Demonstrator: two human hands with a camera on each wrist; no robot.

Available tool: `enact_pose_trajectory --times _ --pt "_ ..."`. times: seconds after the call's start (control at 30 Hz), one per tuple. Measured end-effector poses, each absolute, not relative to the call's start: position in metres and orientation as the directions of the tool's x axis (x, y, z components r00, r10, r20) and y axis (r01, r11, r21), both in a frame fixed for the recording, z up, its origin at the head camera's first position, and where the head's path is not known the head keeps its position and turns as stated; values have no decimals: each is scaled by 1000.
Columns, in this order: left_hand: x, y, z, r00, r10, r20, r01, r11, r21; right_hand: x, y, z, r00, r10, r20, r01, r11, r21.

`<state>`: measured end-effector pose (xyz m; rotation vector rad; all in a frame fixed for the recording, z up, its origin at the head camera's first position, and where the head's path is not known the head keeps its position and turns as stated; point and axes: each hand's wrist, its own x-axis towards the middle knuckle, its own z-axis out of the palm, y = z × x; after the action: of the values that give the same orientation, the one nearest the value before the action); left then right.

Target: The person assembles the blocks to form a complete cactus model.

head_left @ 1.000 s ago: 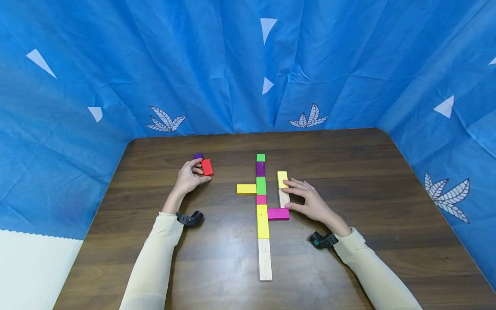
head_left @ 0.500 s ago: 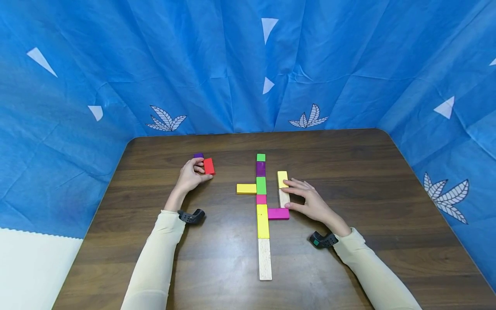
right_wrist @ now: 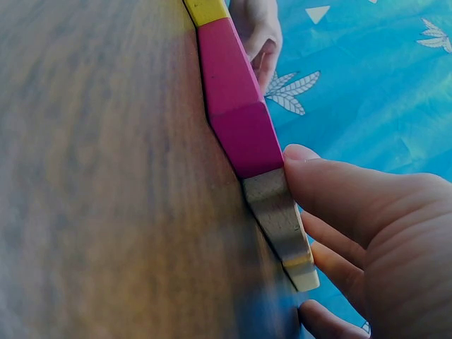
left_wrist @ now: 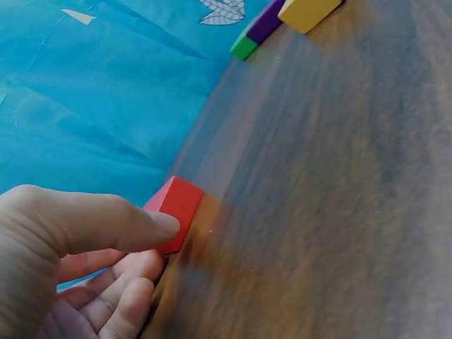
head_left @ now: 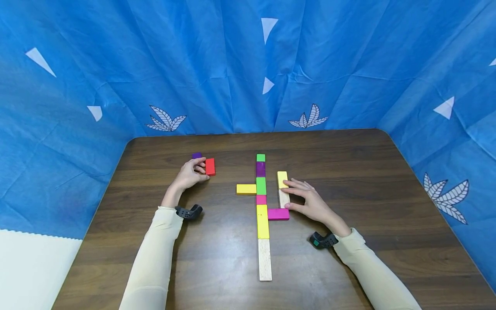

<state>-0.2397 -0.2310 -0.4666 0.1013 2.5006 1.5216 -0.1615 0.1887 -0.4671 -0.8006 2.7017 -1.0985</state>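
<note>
My left hand [head_left: 190, 174] pinches a red block [head_left: 210, 167] at the table's far left. In the left wrist view the thumb [left_wrist: 127, 224] lies against the red block [left_wrist: 182, 205], other fingers beneath. A purple block [head_left: 196, 155] shows partly behind that hand. My right hand [head_left: 310, 202] rests its fingertips along the right side of a white block [head_left: 284, 198] and a yellow block [head_left: 282, 178], laid end to end. Its thumb touches near the corner where the white block meets a magenta block [head_left: 278, 214], as the right wrist view also shows. Those fingers are spread, not wrapped round anything.
A column of end-to-end blocks runs down the table's middle, from a small green block [head_left: 261, 157] to a long white block [head_left: 265, 259]. A yellow block [head_left: 246, 189] juts left from it. Blue curtain [head_left: 248, 86] hangs behind the wooden table [head_left: 348, 163].
My left hand has shifted the red block slightly right and turned it straighter. The purple block has moved slightly left. My right hand and the other blocks stay put.
</note>
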Motion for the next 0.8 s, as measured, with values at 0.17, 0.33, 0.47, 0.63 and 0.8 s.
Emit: enact_pose_trajectory --times 0.17,0.33,0.47,0.63,0.8 --pt "-242 -234 -467 -964 186 -189 -89 443 892 -162 189 -468 -852 -515 95 -435 596 -675" --pt "-242 -235 -469 -965 180 -193 -99 430 897 -162 189 -469 -851 -515 96 -438 597 -672" --pt "-241 -234 -470 -972 162 -173 -90 422 902 -162 189 -469 -851 -516 101 -441 596 -671" --pt "-239 -231 -470 -978 139 -153 -83 414 907 -162 190 -470 -848 -519 109 -447 591 -671" --pt "-238 -222 -467 -980 146 -138 -70 394 916 -163 190 -472 -848 -519 107 -447 592 -671"
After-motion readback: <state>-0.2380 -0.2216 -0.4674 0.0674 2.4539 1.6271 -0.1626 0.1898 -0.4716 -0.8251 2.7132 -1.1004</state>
